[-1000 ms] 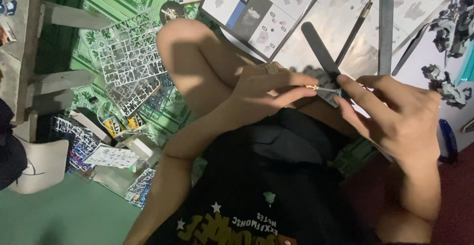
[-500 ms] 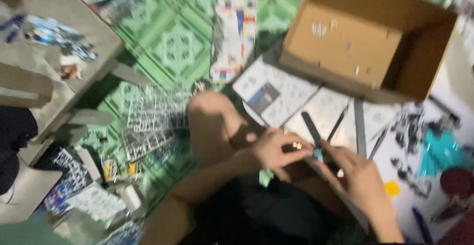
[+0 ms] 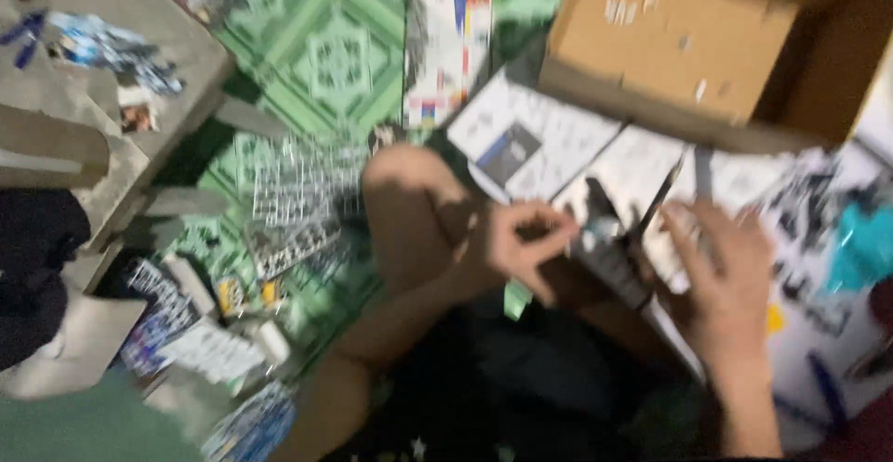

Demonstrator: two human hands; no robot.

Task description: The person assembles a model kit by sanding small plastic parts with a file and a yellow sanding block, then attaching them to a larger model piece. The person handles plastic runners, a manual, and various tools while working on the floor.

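Over knee — two hands, one part

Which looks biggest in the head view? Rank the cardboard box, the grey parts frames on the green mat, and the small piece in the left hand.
1. Cardboard box, clearly largest.
2. Grey parts frames.
3. Small piece at the left hand, smallest, though blurred; the right hand is beside it.

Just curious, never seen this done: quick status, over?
Left hand pinching a small grey part. Right hand alongside it, grip blurred. Dark flat tool lies just beneath. Nothing blocking.
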